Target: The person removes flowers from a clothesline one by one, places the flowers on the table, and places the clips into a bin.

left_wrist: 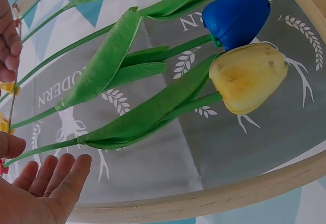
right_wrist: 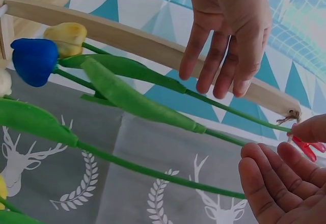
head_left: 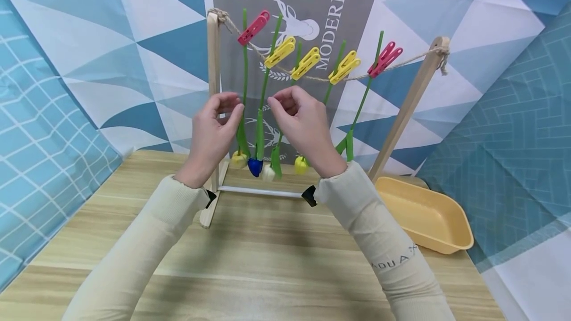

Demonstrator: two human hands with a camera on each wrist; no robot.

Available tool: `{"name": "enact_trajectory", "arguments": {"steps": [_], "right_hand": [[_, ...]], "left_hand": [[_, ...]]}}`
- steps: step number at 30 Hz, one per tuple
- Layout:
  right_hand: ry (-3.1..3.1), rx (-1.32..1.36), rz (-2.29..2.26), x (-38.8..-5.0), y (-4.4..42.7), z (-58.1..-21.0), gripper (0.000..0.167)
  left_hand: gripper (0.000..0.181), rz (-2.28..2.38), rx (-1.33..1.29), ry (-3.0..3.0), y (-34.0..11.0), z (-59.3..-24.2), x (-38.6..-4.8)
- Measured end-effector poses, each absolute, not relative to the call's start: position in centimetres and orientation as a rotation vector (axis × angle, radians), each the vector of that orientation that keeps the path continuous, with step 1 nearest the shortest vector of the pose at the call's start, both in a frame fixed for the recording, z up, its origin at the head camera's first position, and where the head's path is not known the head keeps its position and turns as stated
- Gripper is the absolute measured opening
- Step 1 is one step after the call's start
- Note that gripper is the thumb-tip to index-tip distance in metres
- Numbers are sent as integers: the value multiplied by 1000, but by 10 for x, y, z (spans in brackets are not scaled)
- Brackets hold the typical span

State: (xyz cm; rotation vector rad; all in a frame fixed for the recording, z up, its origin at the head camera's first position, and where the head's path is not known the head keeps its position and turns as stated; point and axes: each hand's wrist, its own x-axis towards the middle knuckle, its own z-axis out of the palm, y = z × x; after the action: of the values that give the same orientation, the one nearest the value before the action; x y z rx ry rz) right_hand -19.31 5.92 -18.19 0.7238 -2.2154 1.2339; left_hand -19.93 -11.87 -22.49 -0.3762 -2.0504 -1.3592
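Five artificial tulips (head_left: 301, 165): hang from the twine (head_left: 415, 59) under red and yellow clothespins (head_left: 253, 27); probably light, with bendable stems (head_left: 246, 73) I'd pinch high up, sparing the soft-looking heads.
Left hand (head_left: 214, 130): empty, fingers loosely bent beside the pale-yellow tulip (head_left: 239, 159), at its stem.
Right hand (head_left: 305, 123): also holding nothing, near the blue tulip (head_left: 255, 166)'s stem; my sleeve (head_left: 352, 192) seemingly hides the fifth bloom.
Obstacles: neighbouring leaves (head_left: 276, 162) hang close; a wooden post (head_left: 214, 53) stands behind my left hand.
Around: yellow tray (head_left: 424, 212), right on the worktop (head_left: 267, 271).
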Motion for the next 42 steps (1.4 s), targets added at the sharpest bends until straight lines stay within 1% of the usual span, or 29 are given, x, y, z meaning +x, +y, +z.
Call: {"name": "enact_trajectory", "arguments": {"steps": [22,32,42], "right_hand": [[-2158,724,1218,-193,37,-146,19],[-2120,674,1230,-196,30,-123,19],[-2130,592,1288,-192,26,-95,27]], "left_hand": [[36,-1361,-384,-2079,-109,-205,-209],[35,-1321,-386,-2071,-105,-194,-213],[35,-1287,-389,-2051,-104,-186,-216]]}}
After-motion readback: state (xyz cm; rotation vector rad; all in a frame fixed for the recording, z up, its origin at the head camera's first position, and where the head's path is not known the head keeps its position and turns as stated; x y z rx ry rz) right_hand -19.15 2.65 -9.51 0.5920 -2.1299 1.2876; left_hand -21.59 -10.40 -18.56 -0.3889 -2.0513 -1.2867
